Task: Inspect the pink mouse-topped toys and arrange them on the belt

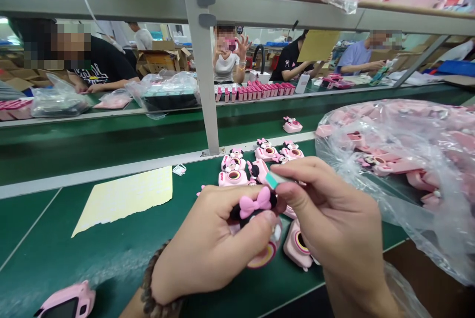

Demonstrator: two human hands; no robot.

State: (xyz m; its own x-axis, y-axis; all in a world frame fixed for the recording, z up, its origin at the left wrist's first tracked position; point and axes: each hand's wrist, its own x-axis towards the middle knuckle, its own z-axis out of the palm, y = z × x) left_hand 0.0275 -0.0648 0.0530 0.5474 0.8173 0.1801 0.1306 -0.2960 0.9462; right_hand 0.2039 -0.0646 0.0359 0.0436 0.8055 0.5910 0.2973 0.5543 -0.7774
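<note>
Item: one pink toy camera in Minnie Mouse styling, with black ears, a pink bow and a round lens with a yellow rim, held tilted above a green conveyor belt. Left hand: closed, fingers wrapped around the camera's head; one beaded bracelet on the wrist. Right hand: thumb and forefinger pinch one small teal-and-white strip just beside the bow, other fingers curled. Loose on the belt: about eight matching cameras, most clustered just beyond the hands, with one under the right hand; overlaps leave the exact count uncertain. Also on the belt: one pink camera with a dark screen at lower left; one pale yellow sheet left of the cluster; one small white label; one clear plastic bag of pink cameras at right. One cardboard box sits at the lower right corner. Beyond the belt, one row of pink boxes stands before four seated co-workers.
</note>
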